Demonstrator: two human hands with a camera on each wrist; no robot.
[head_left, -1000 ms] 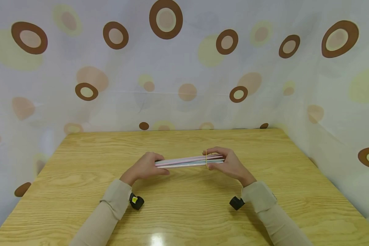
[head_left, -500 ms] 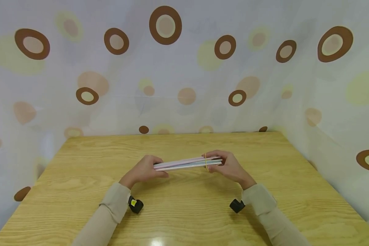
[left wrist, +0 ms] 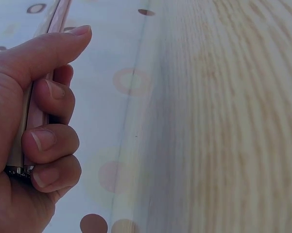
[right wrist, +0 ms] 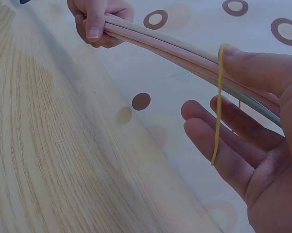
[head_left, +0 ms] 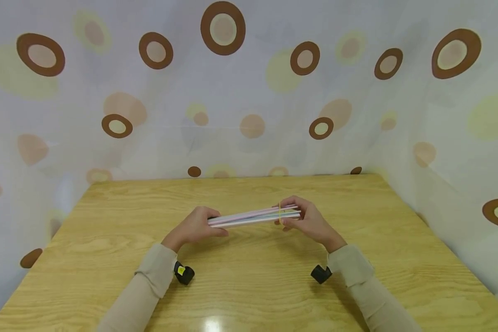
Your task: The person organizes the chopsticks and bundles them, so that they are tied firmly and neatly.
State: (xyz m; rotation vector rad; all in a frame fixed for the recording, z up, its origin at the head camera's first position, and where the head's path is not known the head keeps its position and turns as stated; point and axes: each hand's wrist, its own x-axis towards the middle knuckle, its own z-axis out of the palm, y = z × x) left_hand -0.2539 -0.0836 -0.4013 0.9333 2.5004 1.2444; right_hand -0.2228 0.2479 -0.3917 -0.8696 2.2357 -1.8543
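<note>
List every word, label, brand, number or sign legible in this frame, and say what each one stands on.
Readable text: none.
Yellow patch on the black device at the left wrist: too small to tell whether it bears any marking.
Sticks and yellow band: no lettering visible.
Backdrop: printed circles and blobs only, no words or numbers.

Yellowish wood-grain table [head_left: 249,286] before a patterned white backdrop [head_left: 182,83]
Brown rings [head_left: 205,28] and peach and yellow spots [head_left: 252,126] dot it along the far, left and right sides; a bright glare [head_left: 212,324] gleams on the table's near part.
</note>
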